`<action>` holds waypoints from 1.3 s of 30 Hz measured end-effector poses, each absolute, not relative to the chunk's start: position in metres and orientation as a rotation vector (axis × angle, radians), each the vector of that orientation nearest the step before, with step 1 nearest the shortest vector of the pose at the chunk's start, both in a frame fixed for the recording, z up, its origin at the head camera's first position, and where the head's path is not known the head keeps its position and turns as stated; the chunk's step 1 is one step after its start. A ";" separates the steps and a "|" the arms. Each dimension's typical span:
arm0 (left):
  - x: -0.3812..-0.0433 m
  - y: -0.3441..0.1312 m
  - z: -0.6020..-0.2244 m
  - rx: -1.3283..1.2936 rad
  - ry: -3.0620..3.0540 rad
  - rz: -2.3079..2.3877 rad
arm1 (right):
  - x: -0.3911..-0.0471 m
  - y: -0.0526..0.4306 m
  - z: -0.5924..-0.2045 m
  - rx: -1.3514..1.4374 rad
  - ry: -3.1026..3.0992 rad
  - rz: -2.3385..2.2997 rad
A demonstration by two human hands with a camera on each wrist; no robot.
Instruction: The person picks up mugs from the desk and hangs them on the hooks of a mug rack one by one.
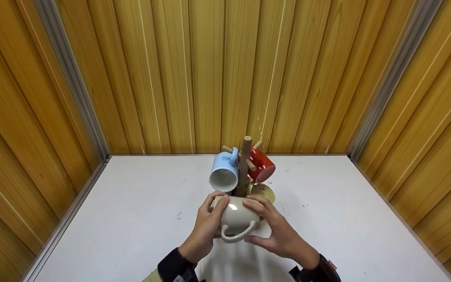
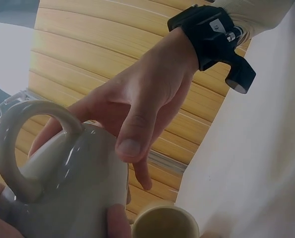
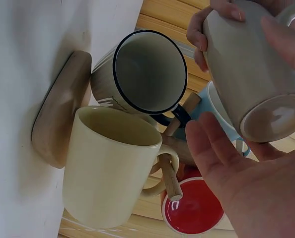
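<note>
Both hands hold a glossy grey-beige mug [image 1: 238, 214] in front of a wooden mug tree [image 1: 244, 168]. Its looped handle points toward the person. My left hand [image 1: 202, 229] grips the mug's left side, the thumb [image 2: 131, 141] lying along its wall. On the other side, my right hand [image 1: 279, 232] has fingertips on the body and its thumb low beside the handle. The right wrist view shows the mug's round base. Nearest the right fingers, a white mug with a dark rim [image 3: 104, 79] and a cream mug [image 3: 105, 173] hang on the tree.
Higher on the tree are a light blue mug [image 1: 224, 166] at left and a red mug [image 1: 262, 166] at right. A bare peg [image 1: 251, 165] juts forward between them. The tree's wooden base [image 3: 63, 114] stands on the white table [image 1: 151, 207], before wood-patterned walls [image 1: 206, 78].
</note>
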State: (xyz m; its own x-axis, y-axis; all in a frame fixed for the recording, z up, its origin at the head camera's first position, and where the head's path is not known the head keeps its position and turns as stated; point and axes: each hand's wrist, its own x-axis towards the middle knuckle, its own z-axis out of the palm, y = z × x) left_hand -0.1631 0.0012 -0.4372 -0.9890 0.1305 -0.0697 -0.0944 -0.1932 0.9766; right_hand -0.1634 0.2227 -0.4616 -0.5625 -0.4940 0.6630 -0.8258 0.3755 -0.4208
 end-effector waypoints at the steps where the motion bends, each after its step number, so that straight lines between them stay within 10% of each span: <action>1: -0.164 0.002 -0.437 0.049 1.895 2.315 | -0.164 0.223 -0.462 1.139 -2.207 1.050; 39: -0.193 -0.023 -0.484 1.328 2.343 2.041 | -0.184 0.252 -0.448 1.158 -2.331 1.488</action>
